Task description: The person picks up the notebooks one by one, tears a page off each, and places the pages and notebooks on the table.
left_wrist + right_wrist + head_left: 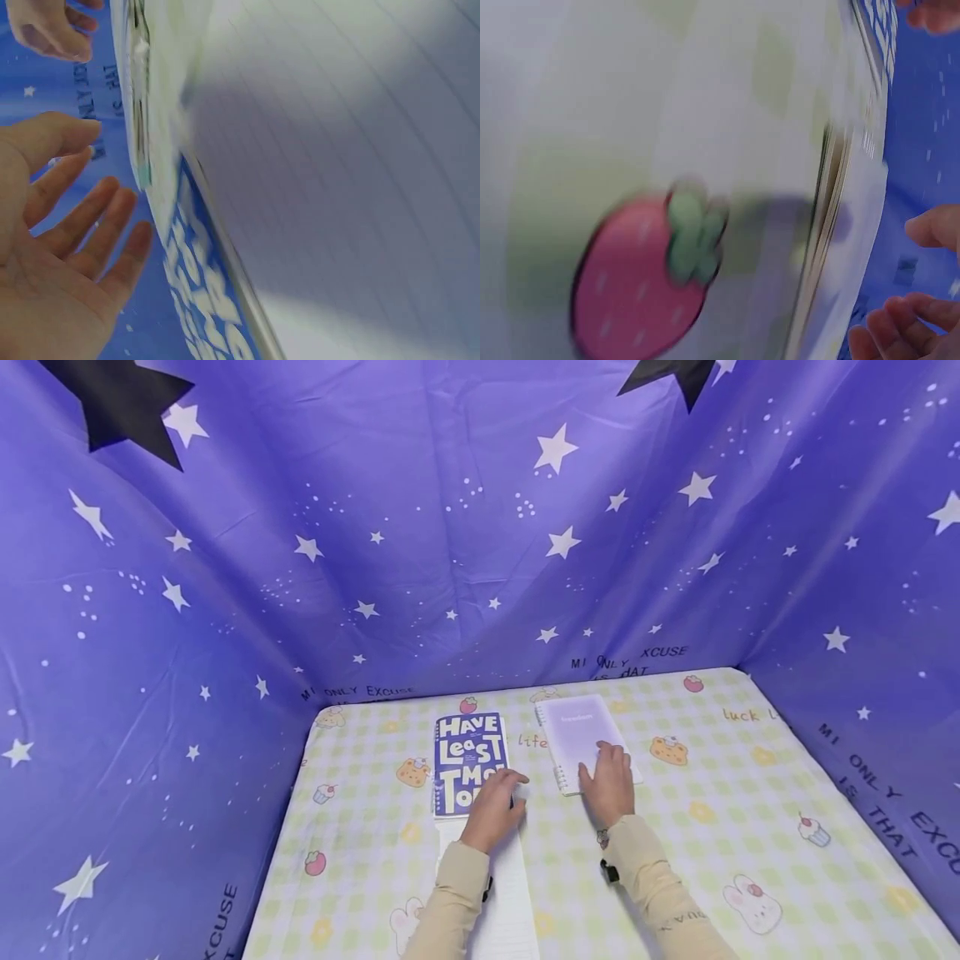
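A blue notebook (468, 750) with large white lettering lies left of centre on the table. Lined white paper (507, 902) stretches from its lower edge toward me; whether the two are joined cannot be told. My left hand (495, 810) is over the blue notebook's lower right corner, its fingers loosely spread and holding nothing in the left wrist view. To the right lies a closed lilac spiral notebook (573, 731), rings along its left side. My right hand (609, 783) is over its lower right part, fingers loosely bent with nothing gripped; contact with the cover is unclear.
A checked tablecloth (750, 827) printed with bears, strawberries and cupcakes covers the table. Purple star-patterned curtains (450, 527) enclose the back and both sides, close to the table edges.
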A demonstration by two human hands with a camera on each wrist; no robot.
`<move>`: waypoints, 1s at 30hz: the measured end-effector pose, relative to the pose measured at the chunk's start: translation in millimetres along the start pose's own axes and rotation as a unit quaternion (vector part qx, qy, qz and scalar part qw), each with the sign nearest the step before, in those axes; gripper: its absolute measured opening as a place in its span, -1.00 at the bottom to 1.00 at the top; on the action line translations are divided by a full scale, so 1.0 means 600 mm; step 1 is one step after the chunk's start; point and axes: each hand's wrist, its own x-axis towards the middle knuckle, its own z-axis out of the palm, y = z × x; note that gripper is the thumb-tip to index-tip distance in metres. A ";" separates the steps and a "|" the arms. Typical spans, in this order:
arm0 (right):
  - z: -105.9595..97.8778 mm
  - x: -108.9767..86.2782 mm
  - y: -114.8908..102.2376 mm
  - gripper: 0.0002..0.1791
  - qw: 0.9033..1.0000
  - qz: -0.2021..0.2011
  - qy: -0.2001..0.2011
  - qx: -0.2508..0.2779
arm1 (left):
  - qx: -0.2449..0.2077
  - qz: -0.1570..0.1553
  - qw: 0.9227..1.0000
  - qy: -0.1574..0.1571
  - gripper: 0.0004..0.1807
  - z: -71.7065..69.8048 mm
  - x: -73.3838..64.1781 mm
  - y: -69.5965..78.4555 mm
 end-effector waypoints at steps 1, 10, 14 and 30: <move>-0.004 0.001 0.009 -0.38 1.000 0.009 0.000 0.000 | 0.001 0.003 1.000 -0.001 -0.66 0.004 0.003 0.005; -0.030 0.009 0.069 -0.34 0.998 0.052 -0.001 -0.022 | 0.035 0.046 0.998 -0.016 -0.64 0.036 0.030 0.050; -0.041 0.008 0.087 -0.31 0.997 0.058 -0.015 -0.056 | 0.039 0.049 0.998 -0.027 -0.65 0.050 0.042 0.064; -0.056 0.001 0.089 -0.37 0.993 0.065 -0.056 -0.083 | 0.080 0.040 0.994 -0.063 -0.59 0.084 0.065 0.099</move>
